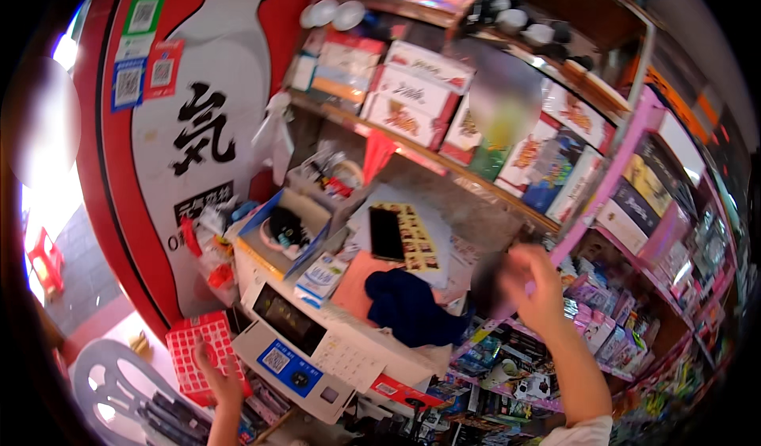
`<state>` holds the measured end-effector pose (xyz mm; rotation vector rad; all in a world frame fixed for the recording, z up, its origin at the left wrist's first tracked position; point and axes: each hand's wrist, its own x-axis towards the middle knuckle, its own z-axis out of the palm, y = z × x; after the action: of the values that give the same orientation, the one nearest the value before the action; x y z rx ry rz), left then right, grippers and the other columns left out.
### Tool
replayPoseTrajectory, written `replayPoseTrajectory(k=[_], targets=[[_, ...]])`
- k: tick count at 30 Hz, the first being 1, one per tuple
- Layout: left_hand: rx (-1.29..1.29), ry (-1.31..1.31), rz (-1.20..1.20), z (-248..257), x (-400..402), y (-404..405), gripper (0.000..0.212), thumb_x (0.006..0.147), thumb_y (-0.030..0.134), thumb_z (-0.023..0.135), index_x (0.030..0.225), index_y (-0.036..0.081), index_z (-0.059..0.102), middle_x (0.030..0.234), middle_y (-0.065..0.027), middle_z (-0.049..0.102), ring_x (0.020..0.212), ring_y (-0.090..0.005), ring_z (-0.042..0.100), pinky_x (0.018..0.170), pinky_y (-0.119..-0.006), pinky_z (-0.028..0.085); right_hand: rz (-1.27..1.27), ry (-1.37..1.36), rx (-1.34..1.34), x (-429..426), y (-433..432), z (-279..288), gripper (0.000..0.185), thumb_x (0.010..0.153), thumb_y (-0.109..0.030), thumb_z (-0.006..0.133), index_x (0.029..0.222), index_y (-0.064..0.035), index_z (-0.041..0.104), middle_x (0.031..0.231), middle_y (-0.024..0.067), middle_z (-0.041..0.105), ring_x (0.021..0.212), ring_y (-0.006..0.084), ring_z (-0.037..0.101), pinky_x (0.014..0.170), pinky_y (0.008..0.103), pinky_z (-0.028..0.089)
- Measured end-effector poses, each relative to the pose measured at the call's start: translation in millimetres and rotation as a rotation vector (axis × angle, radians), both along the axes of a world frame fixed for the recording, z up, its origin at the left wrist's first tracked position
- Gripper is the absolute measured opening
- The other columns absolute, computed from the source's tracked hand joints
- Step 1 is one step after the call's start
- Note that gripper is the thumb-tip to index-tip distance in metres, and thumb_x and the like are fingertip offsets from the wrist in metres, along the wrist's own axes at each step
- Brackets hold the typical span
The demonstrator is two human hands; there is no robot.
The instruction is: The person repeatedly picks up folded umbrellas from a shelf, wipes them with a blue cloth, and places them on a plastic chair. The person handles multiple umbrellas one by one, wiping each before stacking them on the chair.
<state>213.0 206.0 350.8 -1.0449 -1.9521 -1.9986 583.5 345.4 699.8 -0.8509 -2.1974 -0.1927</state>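
Note:
My left hand (223,379) is raised at the lower left, fingers apart and nothing held. Behind it is a red box with a white pattern (196,339); contact between them cannot be told. My right hand (533,294) is lifted at the right with bent fingers, beside a blurred dark patch. Whether it holds something cannot be told. Left of it, a dark blue cloth (410,312) lies crumpled on the counter. Near the cloth are a black smartphone (386,233), a yellow sticker sheet (421,238) and an orange sheet (357,282).
A payment machine (291,327) with a screen and keypad is at the counter's front. An open cardboard box (282,232) holds small items. Shelves (416,151) with cartons rise behind. Pink racks (630,244) of packaged goods fill the right. A grey plastic chair (104,380) is lower left.

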Motion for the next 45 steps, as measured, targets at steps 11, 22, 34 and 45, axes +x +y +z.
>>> replayPoseTrajectory(k=[11,22,34,45], targets=[[0.245,0.428,-0.572,161,163,150,0.047,0.068,0.006,0.064,0.107,-0.005,0.041,0.112,-0.0241,0.042,0.104,-0.0408,0.041,0.089,-0.044,0.033,-0.236,-0.024,0.647,22,74,158,0.043,0.072,-0.014,0.066,0.110,-0.0064,0.047,0.107,0.0127,0.049,0.092,0.0304,0.055,0.075,0.0374,0.046],[-0.002,0.424,-0.389,147,181,164,0.051,0.071,0.022,0.065,0.109,-0.004,0.041,0.117,-0.0232,0.041,0.114,-0.0416,0.035,0.095,-0.051,0.025,-0.514,-0.095,0.777,-41,137,251,0.058,0.067,-0.016,0.071,0.120,-0.0151,0.045,0.131,0.0169,0.033,0.116,0.0353,0.039,0.087,0.0402,0.044],[-0.107,0.380,-0.368,151,184,161,0.054,0.073,0.025,0.064,0.113,-0.002,0.041,0.118,-0.0247,0.039,0.114,-0.0422,0.035,0.094,-0.051,0.026,-0.978,-0.144,0.700,-82,184,281,0.052,0.064,-0.028,0.076,0.108,-0.0138,0.054,0.124,0.0093,0.032,0.112,0.0366,0.041,0.077,0.0449,0.048],[-0.130,0.362,-0.395,145,185,161,0.058,0.074,0.024,0.063,0.120,-0.002,0.038,0.129,-0.0267,0.032,0.122,-0.0418,0.028,0.100,-0.051,0.021,-0.884,-0.144,0.491,-76,191,296,0.054,0.063,-0.036,0.076,0.107,-0.0123,0.056,0.115,0.0127,0.038,0.093,0.0365,0.057,0.074,0.0400,0.051]])
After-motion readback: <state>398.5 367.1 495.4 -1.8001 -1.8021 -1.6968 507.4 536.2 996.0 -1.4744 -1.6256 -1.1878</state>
